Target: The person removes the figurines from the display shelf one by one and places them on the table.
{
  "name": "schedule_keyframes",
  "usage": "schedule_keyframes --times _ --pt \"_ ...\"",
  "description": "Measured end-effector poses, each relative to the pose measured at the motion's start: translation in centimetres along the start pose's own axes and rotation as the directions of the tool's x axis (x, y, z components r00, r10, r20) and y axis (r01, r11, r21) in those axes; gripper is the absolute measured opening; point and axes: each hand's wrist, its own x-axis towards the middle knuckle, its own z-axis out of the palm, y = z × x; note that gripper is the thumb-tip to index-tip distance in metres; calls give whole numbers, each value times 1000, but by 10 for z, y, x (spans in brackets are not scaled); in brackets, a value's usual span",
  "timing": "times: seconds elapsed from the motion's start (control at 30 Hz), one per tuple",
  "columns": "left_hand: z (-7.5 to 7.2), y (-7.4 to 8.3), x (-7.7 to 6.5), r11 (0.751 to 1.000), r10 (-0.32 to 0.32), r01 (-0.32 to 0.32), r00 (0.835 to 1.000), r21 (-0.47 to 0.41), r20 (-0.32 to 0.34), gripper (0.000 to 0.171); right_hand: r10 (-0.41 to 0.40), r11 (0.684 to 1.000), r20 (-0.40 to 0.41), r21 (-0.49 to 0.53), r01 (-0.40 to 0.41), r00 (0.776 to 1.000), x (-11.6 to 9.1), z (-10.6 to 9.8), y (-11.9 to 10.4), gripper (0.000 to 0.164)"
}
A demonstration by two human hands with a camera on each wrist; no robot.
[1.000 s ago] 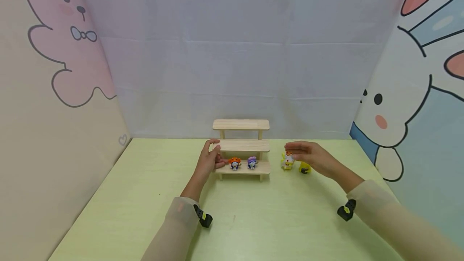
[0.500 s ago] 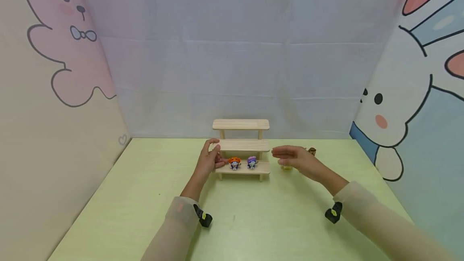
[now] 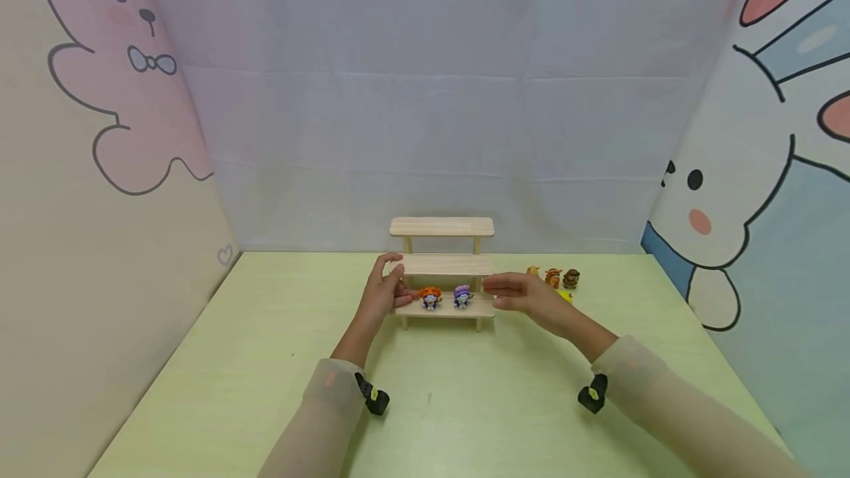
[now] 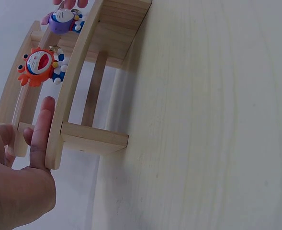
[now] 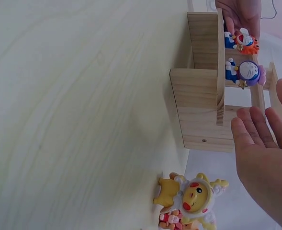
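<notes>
From the head camera, a small three-tier pale wooden step shelf [image 3: 443, 271] stands on the light green desk [image 3: 265, 375] near the back curtain, with an orange-hatted blue cat figurine [image 3: 430, 299] and a purple-hatted blue cat figurine [image 3: 462, 297] on its lowest tier. The left hand [image 3: 383, 292] steadies the shelf's left end, thumb and fingers curled round the side panel; the right hand [image 3: 524, 293] hovers at the right end, fingers straight and holding nothing. The left wrist camera shows fingers [image 4: 41, 129] pressed along the curved side panel [image 4: 76, 81]. The right wrist camera shows the flat palm [image 5: 265, 158] just beside the shelf, and a yellow hooded mouse figurine [image 5: 194, 196] on the desk below it. The figurines look light, hard and easily toppled, best pinched at the body; open desk lies in front, while more small toys [image 3: 553, 277] crowd the right.
</notes>
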Motion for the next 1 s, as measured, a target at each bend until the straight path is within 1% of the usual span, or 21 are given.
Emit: schedule_keyframes --times 0.27,0.5,0.73,1.0 --pt "0 0 1 1000 2 -2 1000 -3 -4 36 3 1000 -2 26 -3 1000 7 10 2 49" --pt "0 0 0 1000 0 0 1000 -8 -2 36 11 1000 -18 -21 -12 1000 14 18 4 50" --pt "0 0 -1 1000 6 -6 1000 -4 -1 37 -9 999 -21 -32 8 1000 19 26 5 52" --pt "0 1 -3 1000 13 -13 1000 5 4 37 -11 1000 -77 -28 9 997 26 35 9 51"
